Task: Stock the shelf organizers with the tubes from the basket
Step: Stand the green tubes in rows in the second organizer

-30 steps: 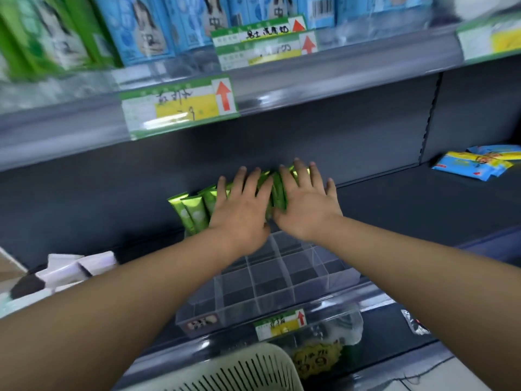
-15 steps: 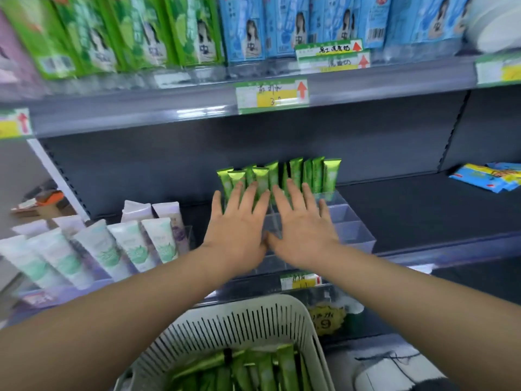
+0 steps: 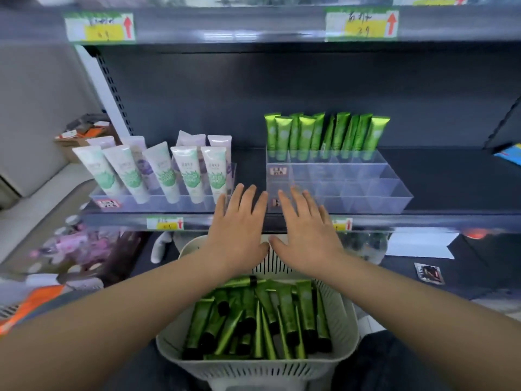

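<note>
A white slotted basket (image 3: 262, 371) sits low in front of me, holding several green tubes with black caps (image 3: 253, 320) lying flat. On the shelf, a clear organizer (image 3: 366, 190) has several green tubes (image 3: 327, 135) standing in its back row; its front rows hold nothing. My left hand (image 3: 239, 235) and my right hand (image 3: 307, 238) hover palm down, fingers spread, side by side above the basket's far rim and in front of the shelf edge. Neither hand holds anything.
A second clear organizer (image 3: 158, 201) to the left holds several white tubes (image 3: 158, 170) with green and purple prints. Price tags (image 3: 165, 222) line the shelf edge. The upper shelf (image 3: 253, 24) overhangs. Pink items (image 3: 81, 246) sit lower left; a blue packet (image 3: 510, 155) lies far right.
Both hands have pulled back from the green tubes in the organizer's back row to above the basket. The view has tilted down, showing the basket and its tubes.
</note>
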